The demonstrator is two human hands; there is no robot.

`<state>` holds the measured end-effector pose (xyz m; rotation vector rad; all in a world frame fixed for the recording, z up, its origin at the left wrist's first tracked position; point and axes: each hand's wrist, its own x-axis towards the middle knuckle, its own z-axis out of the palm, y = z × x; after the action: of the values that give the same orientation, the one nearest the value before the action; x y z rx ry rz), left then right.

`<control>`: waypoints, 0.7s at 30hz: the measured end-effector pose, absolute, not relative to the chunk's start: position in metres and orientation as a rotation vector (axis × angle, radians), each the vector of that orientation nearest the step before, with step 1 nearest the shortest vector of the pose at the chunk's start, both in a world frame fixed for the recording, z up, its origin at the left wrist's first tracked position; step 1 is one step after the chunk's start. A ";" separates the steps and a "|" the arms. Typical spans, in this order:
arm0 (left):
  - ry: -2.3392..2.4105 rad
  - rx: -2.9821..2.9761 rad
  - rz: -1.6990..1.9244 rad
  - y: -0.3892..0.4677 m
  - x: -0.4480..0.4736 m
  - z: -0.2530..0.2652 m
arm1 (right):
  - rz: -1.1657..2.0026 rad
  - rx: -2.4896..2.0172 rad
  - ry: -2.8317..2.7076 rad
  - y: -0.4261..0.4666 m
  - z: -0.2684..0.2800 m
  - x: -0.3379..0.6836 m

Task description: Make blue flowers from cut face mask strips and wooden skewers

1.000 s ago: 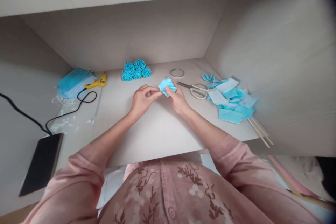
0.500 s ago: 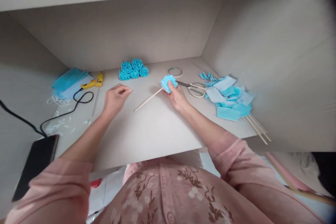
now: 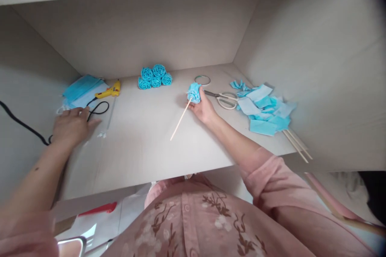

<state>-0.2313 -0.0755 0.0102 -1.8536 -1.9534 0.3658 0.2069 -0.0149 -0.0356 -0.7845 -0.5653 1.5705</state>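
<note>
My right hand (image 3: 203, 108) is closed around a light-blue flower (image 3: 194, 92) made of mask-like cloth. From the flower's base a thin wooden stick (image 3: 180, 122) slants down toward the near left. My left hand (image 3: 72, 126) is low over the left side of the table, fingers stretched and thumb apart, with nothing seen in it. Just beyond its fingers run the black cord (image 3: 101, 108) of a yellow glue gun (image 3: 110, 90) and a stack of blue face masks (image 3: 83, 89).
Several rolled blue flowers (image 3: 155, 77) are stacked at the back. Scissors (image 3: 224, 99) and a ring of wire or tape (image 3: 202, 80) lie beyond my right hand. To the right are blue and white cloth pieces (image 3: 267, 106) with wooden sticks (image 3: 297, 146) poking over the table edge.
My left hand has moved from mid-table to the left and nearer, its pinched fingers spreading out. My right hand has turned the flower so its stick points more toward me.
</note>
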 end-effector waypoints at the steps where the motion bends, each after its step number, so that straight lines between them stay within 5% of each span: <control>1: -1.952 -1.856 0.341 -0.077 -0.228 0.010 | 1.587 -0.794 -0.547 -0.015 -0.034 0.207; 10: -1.965 -1.957 -0.332 -0.082 -0.177 0.017 | 1.646 -0.809 -0.530 -0.014 -0.030 0.209; 17: -1.712 -2.527 -0.986 -0.074 -0.076 0.014 | 1.585 -0.813 -0.699 -0.009 -0.040 0.212; 21: -2.037 -3.021 -1.498 -0.065 -0.018 -0.002 | 1.579 -0.795 -0.684 -0.010 -0.039 0.211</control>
<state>-0.0180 -0.0646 -0.0022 -3.0208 -2.0369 -1.4983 0.2111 -0.0102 -0.0387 -0.7955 -0.6837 1.5790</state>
